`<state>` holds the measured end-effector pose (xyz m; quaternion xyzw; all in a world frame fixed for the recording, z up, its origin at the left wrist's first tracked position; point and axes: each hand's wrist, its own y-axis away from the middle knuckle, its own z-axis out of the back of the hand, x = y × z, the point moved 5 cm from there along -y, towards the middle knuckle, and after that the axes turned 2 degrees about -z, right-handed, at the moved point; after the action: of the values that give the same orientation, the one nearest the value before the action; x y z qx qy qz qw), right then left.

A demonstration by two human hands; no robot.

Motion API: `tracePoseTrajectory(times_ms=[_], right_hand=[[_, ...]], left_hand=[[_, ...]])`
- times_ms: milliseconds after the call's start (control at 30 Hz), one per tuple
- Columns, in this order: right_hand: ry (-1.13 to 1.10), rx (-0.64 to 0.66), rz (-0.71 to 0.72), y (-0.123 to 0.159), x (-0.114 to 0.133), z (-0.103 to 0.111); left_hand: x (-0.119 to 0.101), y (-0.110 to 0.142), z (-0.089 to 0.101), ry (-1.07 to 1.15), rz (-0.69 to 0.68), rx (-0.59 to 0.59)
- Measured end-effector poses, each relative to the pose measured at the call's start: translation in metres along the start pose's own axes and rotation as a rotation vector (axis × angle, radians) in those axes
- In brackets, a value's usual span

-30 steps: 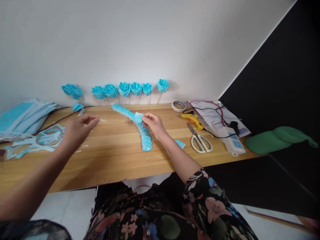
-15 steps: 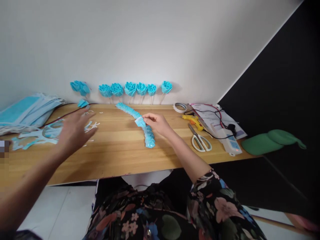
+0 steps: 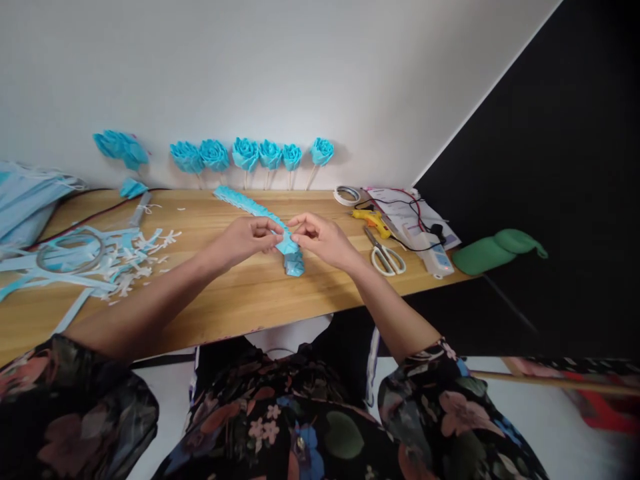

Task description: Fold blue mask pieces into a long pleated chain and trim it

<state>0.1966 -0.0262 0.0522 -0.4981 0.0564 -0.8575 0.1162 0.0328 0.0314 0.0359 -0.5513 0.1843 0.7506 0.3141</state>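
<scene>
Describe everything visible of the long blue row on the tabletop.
The long blue row consists of many small light-blue pieces, closely overlapping, which look like folded thin fabric. It lies on the wooden tabletop in a gentle curve from near the back edge toward the front, stopping short of it. The left hand and right hand pinch a blue piece over its nearer part; whether they touch the row is unclear.

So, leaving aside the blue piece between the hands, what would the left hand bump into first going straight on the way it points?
Probably the right hand, its fingertips facing the left hand across the blue piece, though depth is hard to judge.
</scene>
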Motion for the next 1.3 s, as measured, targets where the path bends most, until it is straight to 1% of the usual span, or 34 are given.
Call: tracePoseTrajectory(times_ms=[133, 200, 267, 367, 433, 500, 533, 600, 700, 800, 867, 900, 933, 1033, 1067, 1100, 1133, 1167, 1233, 1267, 1300], right_hand=[[-0.098, -0.009, -0.028, 0.002, -0.007, -0.001], [-0.189, -0.039, -0.049, 0.003, -0.013, -0.004], [-0.275, -0.073, -0.074, 0.004, -0.020, -0.008], [-0.353, -0.132, -0.110, 0.004, -0.030, -0.009], [-0.373, -0.225, -0.139, 0.008, -0.036, -0.001], [-0.390, -0.357, -0.175, 0.019, -0.043, 0.012], [-0.401, -0.422, -0.197, 0.027, -0.047, 0.019], [-0.437, -0.506, -0.246, 0.045, -0.056, 0.028], [-0.462, -0.520, -0.307, 0.072, -0.069, 0.026], [-0.416, -0.450, -0.352, 0.090, -0.076, 0.016], [-0.375, -0.407, -0.370, 0.096, -0.078, 0.016], [-0.358, -0.415, -0.372, 0.098, -0.079, 0.021], [-0.346, -0.450, -0.367, 0.098, -0.081, 0.029], [-0.350, -0.647, -0.298, 0.100, -0.080, 0.063], [-0.352, -0.674, -0.270, 0.100, -0.077, 0.070], [-0.343, -0.650, -0.259, 0.098, -0.074, 0.072], [-0.321, -0.578, -0.268, 0.095, -0.071, 0.068], [-0.288, -0.472, -0.287, 0.093, -0.068, 0.059], [-0.230, -0.225, -0.326, 0.090, -0.063, 0.031], [-0.209, -0.145, -0.328, 0.089, -0.061, 0.018], [-0.188, -0.097, -0.320, 0.089, -0.059, 0.007]], left_hand=[[0.003, -0.003, -0.002, -0.004, 0.019, -0.023], [0.002, -0.003, -0.004, -0.012, 0.008, -0.037], [0.000, -0.003, -0.006, -0.013, -0.006, -0.075], [-0.003, -0.005, -0.008, 0.009, -0.019, -0.127], [-0.004, -0.006, -0.011, 0.025, -0.038, -0.114], [-0.001, -0.005, -0.015, 0.004, -0.061, -0.068], [0.003, -0.004, -0.016, -0.029, -0.074, -0.039], [0.013, 0.002, -0.018, -0.151, -0.109, 0.018], [0.028, 0.013, -0.021, -0.391, -0.193, 0.086], [0.038, 0.021, -0.026, -0.545, -0.283, 0.135], [0.042, 0.023, -0.030, -0.594, -0.320, 0.152], [0.043, 0.023, -0.031, -0.614, -0.335, 0.162], [0.043, 0.022, -0.032, -0.635, -0.347, 0.170], [0.044, 0.023, -0.034, -0.696, -0.383, 0.198], [0.044, 0.023, -0.035, -0.709, -0.395, 0.205], [0.044, 0.024, -0.035, -0.719, -0.407, 0.210], [0.043, 0.024, -0.035, -0.729, -0.422, 0.213], [0.042, 0.025, -0.036, -0.742, -0.439, 0.216], [0.040, 0.026, -0.037, -0.790, -0.481, 0.226], [0.040, 0.027, -0.038, -0.823, -0.501, 0.231], [0.040, 0.027, -0.040, -0.859, -0.519, 0.236]])
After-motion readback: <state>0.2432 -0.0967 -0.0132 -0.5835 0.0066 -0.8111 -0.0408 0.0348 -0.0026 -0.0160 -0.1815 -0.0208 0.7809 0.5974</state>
